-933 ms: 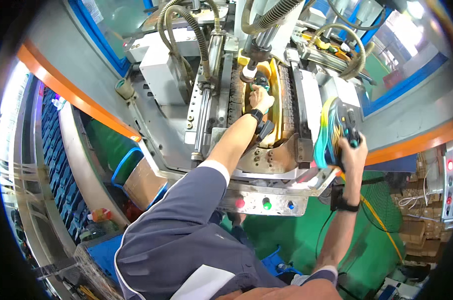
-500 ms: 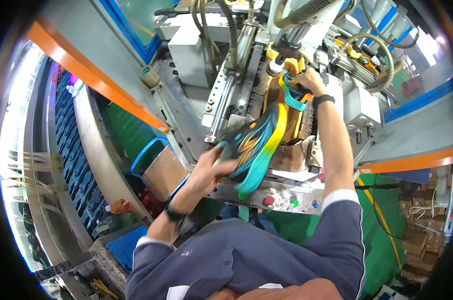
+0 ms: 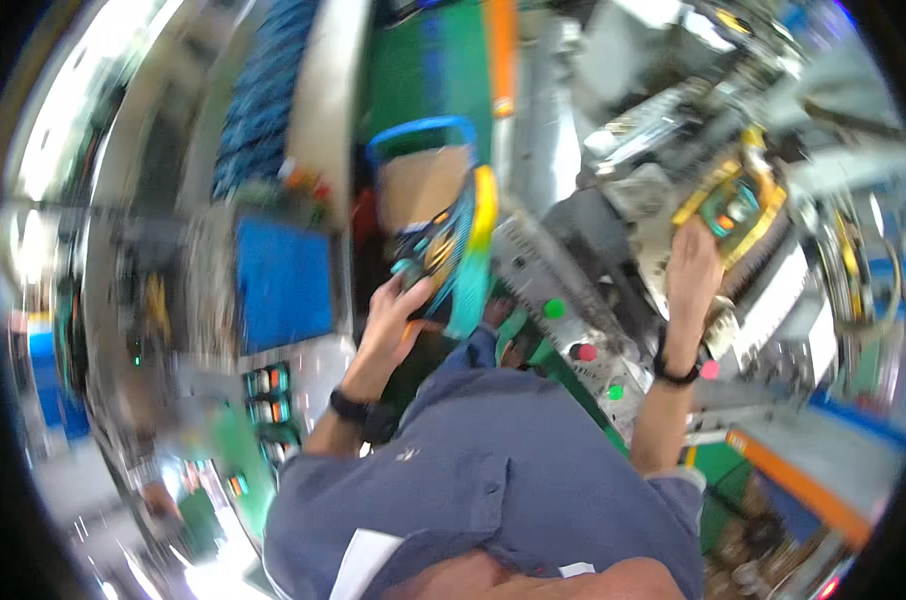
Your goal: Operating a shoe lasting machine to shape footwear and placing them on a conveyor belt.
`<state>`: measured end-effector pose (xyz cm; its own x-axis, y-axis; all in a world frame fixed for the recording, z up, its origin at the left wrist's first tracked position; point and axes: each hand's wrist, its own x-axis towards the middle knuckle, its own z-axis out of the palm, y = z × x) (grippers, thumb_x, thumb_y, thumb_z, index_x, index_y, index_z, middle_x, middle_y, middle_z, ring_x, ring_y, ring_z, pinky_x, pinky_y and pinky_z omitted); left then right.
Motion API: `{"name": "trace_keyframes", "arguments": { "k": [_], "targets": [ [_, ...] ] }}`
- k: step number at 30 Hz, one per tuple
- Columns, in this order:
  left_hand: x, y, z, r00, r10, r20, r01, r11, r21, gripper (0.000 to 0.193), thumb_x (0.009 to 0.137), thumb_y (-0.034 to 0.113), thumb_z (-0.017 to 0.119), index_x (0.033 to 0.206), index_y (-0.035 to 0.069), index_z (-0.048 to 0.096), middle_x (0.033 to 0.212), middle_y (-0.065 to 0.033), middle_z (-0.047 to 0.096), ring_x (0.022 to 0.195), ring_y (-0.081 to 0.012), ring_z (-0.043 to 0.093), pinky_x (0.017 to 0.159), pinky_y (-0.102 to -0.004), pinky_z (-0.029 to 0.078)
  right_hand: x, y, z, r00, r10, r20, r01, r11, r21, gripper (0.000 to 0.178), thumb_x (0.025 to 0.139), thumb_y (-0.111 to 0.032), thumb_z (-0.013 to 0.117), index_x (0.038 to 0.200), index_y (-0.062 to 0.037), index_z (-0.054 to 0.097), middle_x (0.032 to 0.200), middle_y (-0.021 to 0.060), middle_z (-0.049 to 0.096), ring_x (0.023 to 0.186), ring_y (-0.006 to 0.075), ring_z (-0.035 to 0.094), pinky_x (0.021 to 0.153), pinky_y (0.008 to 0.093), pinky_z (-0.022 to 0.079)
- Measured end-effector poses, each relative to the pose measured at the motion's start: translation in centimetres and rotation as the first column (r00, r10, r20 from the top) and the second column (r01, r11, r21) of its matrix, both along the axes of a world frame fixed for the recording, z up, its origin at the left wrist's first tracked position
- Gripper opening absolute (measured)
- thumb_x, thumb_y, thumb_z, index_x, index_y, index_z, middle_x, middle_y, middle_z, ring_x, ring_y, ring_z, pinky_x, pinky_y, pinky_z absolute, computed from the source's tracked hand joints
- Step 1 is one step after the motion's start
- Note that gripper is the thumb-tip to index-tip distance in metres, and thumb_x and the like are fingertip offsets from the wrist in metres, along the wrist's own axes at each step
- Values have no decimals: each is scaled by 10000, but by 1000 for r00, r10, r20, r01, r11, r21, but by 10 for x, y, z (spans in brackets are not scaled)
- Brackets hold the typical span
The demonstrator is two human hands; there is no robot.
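At my left front, my left hand (image 3: 391, 318) is closed on a sports shoe (image 3: 471, 272) with dark, orange-streaked upper parts and a yellow-to-teal sole edge. The shoe hangs tilted, its yellow end up, in front of a blue-framed carrier. My right hand (image 3: 693, 262) reaches into the machine, beside the yellow pads (image 3: 770, 205). Its fingertips are at a teal and dark shoe part (image 3: 730, 208) seated between those pads. Blur hides whether the fingers grip it.
The machine's front panel (image 3: 563, 280) carries red and green buttons. A blue-framed carrier with a cardboard sheet (image 3: 425, 188) stands at its left. Farther left are a blue mat (image 3: 285, 285) and a rack of small dark items (image 3: 270, 405). An orange-edged panel (image 3: 803, 490) lies at right.
The view has swung left and blurred. My left hand has carried the shoe away from the machine to the left, in front of the carrier. My right hand stays in the machine.
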<state>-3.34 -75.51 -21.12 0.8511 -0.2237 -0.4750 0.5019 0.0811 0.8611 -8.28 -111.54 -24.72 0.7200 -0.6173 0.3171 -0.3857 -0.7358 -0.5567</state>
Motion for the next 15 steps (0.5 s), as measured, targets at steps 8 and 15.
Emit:
{"name": "trace_keyframes", "arguments": {
  "k": [8,15],
  "targets": [
    [-81,53,-69,966,184,-179,-228,935,-272,490,848,122,685,1237,-86,471,1116,-132,614,1013,-206,618,896,-335,503,-16,99,-232,883,434,-177,-453,888,-84,206,785,-112,630,982,-55,651,989,142,639,999,325,577,877,429,444],
    [-177,154,-114,850,501,-161,-516,854,-64,448,839,177,702,1182,-71,556,1053,-109,646,937,-164,625,792,-305,519,-8,111,-238,852,515,-96,-523,823,-221,204,851,-108,572,1021,-19,641,966,195,626,935,344,575,853,424,447]
  ]
}}
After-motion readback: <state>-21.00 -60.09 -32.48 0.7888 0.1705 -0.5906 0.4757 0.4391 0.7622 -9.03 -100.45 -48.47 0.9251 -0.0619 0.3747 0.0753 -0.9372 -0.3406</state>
